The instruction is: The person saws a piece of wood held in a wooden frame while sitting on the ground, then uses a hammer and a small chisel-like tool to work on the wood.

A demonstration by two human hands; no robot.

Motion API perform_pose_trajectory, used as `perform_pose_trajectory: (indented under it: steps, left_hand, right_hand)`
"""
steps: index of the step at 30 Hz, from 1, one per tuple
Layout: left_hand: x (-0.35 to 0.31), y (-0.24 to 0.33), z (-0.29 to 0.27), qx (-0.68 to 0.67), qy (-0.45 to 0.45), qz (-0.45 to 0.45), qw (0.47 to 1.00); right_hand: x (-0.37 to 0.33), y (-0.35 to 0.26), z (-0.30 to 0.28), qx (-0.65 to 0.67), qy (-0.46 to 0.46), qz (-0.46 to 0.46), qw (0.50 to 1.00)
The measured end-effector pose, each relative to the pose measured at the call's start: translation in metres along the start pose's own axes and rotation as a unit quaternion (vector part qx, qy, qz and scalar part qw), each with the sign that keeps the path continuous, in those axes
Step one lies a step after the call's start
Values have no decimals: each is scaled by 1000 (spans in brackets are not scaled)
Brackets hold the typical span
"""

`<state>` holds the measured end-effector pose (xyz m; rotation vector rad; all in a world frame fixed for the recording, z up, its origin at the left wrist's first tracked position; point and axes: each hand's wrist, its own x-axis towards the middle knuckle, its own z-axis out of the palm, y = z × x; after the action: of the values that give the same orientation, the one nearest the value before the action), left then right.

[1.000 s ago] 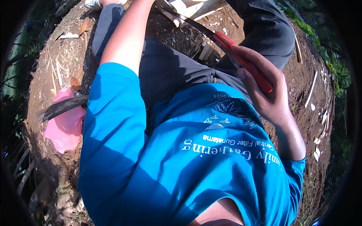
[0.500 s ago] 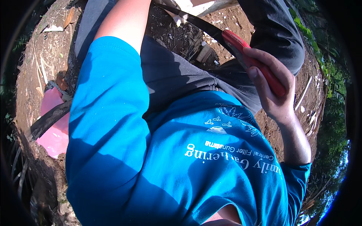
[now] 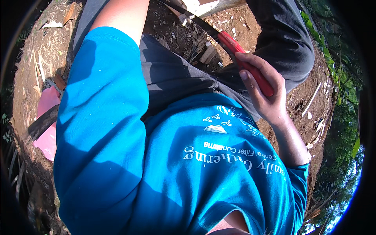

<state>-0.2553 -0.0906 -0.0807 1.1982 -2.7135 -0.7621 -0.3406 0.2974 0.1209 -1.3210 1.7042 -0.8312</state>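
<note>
My right hand (image 3: 269,96) is closed around the red handle of a folding saw (image 3: 247,62). The saw's long, dark blade slants up and to the left, reaching the upper edge of the view; its teeth cannot be made out. Close to the blade, at the top, lies a pale length of wood (image 3: 223,7) with a light cut face. Whether blade and wood touch, I cannot tell. My left forearm (image 3: 122,16) runs up past the upper edge, so my left hand is out of sight.
My bent legs in dark trousers (image 3: 286,47) surround the ground ahead. Wood chips and a small wood block (image 3: 208,55) lie on the brown soil. At the left are a pink sheet (image 3: 47,141) and a dark stick (image 3: 42,122). Green plants (image 3: 344,102) border the right.
My right hand and the saw have shifted left, toward the wood, with the grip unchanged. The whole view has also moved slightly, so my shirt and left arm appear farther left.
</note>
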Motion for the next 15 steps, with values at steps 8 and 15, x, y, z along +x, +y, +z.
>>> perform_pose_trajectory:
  steps: [8,15]
  left_hand:
    - [0,-7,5,-4,-3,6,1000]
    - [6,-7,15,3,-9,35,999]
  right_hand:
    - [20,8,-4,-29,-34,-20,999]
    - [66,64,57,33,40,-63,997]
